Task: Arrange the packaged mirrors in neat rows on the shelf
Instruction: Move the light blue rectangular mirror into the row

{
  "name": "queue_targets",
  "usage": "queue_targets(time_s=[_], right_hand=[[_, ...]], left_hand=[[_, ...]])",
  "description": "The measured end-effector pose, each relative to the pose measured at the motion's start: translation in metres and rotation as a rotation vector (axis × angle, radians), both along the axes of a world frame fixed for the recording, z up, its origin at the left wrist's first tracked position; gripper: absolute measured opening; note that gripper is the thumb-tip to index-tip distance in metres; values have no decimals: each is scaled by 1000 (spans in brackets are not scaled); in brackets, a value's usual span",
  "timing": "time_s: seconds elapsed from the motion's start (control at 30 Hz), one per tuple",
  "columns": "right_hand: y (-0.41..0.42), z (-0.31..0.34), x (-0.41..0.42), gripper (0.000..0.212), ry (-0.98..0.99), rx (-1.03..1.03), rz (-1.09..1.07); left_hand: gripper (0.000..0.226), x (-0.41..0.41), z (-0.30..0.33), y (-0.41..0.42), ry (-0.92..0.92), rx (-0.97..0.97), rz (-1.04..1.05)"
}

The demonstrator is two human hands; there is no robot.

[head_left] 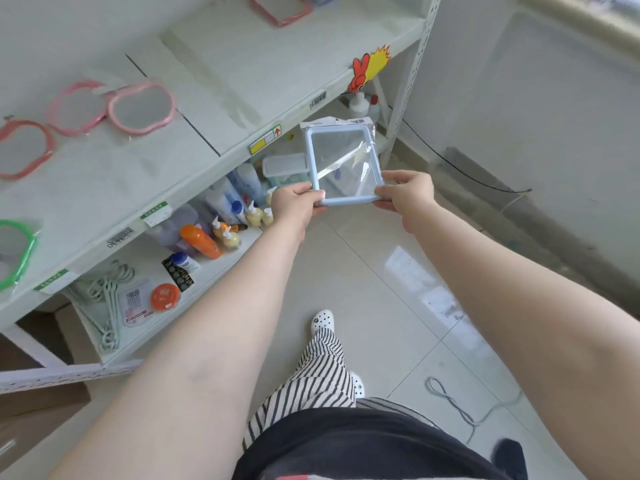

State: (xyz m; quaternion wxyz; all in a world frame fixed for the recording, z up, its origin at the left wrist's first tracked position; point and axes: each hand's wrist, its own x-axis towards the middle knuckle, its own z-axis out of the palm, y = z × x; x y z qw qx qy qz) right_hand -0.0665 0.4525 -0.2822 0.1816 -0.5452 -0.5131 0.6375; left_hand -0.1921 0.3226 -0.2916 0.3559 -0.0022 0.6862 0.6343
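Observation:
I hold a blue rectangular mirror (343, 162) in clear plastic wrap out in front of the shelf's edge, above the floor. My left hand (294, 202) pinches its near left corner and my right hand (408, 195) pinches its near right corner. On the white shelf (242, 81) lie two pink apple-shaped mirrors (140, 107) side by side, a red one (20, 148) at the left, a green one (14, 252) at the far left edge, and another red one (280, 6) at the back.
A lower shelf (221, 258) holds bottles, an orange tube (201, 242), a clear lidded box (285, 169), hangers and small packets. A white upright post (412, 74) stands at the shelf's right end. A cable (450, 403) lies on the tiled floor near my feet.

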Motion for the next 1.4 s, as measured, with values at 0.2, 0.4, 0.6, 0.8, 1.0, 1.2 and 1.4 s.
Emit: queue_targets(time_s=[0.2, 0.4, 0.6, 0.8, 1.0, 1.2, 1.4], right_hand=[[64, 6, -15, 37, 1, 57, -62], [113, 19, -31, 33, -5, 74, -98], [167, 17, -57, 36, -7, 95, -25], [236, 11, -79, 36, -39, 105, 93], [301, 15, -93, 36, -39, 82, 221], [325, 23, -131, 34, -36, 66, 340], [345, 25, -181, 35, -22, 63, 396]], left_hand=[[41, -27, 7, 74, 10, 26, -108], [43, -44, 18, 132, 44, 11, -167], [42, -64, 21, 173, 25, -12, -110], [14, -69, 29, 224, 66, -66, -54], [25, -58, 32, 277, 28, -80, 88], [15, -77, 44, 293, 57, -103, 232], [37, -120, 42, 311, 76, -97, 305]])
